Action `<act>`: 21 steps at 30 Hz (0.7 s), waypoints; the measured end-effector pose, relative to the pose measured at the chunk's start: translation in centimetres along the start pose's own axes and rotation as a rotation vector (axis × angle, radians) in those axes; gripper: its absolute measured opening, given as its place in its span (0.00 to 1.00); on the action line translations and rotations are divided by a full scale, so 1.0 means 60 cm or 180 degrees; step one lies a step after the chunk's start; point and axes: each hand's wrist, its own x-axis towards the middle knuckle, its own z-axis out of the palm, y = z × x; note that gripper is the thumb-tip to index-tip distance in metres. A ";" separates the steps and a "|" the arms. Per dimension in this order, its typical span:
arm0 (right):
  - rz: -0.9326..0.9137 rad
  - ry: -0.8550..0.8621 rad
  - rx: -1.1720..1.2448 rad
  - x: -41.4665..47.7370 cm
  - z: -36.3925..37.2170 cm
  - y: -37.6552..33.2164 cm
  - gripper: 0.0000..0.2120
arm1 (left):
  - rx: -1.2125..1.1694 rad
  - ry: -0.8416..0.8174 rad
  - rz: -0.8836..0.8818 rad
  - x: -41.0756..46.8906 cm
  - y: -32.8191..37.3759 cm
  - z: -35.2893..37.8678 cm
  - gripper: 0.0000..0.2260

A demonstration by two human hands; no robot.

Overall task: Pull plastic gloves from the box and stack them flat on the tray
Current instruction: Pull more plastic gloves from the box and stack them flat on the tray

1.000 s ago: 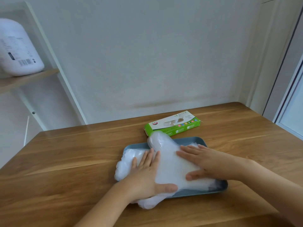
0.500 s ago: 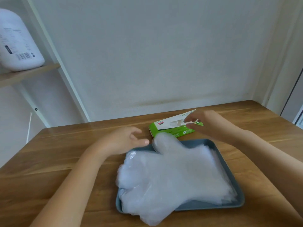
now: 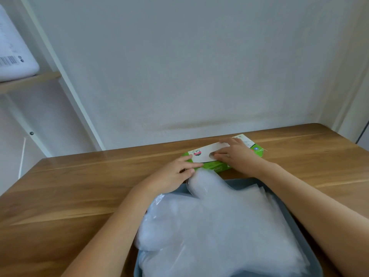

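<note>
Gloves (image 3: 219,226) lie piled at six o'clock of both hands. The right hand (image 3: 239,156) has its fingertips at the slot in the box (image 3: 201,152), likely to draw out the next one; whether they pinch anything I cannot tell. The left hand (image 3: 171,174) presses fairly straight fingers on the box's nine o'clock end, probably so it will not lift or slide. The tray (image 3: 245,183) sits close at the box's six o'clock on the wooden table (image 3: 79,186), keeping each carry short.

No legible text on the box (image 3: 206,151)
</note>
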 end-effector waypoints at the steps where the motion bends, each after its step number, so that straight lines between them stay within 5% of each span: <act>1: -0.0007 -0.0020 -0.0036 0.001 -0.003 -0.002 0.14 | -0.0009 0.0013 -0.0003 0.001 -0.001 0.001 0.16; 12: 0.0072 0.0101 -0.0090 0.024 0.000 -0.001 0.14 | -0.0146 -0.0107 0.0003 0.005 -0.009 0.008 0.17; 15: 0.0078 0.0074 0.0140 0.015 -0.008 0.005 0.05 | -0.0186 -0.0113 -0.0025 0.003 -0.006 0.007 0.18; 21: 0.0215 0.0267 0.0829 0.009 -0.027 0.008 0.05 | -0.0200 -0.0108 -0.0015 0.000 -0.007 0.007 0.18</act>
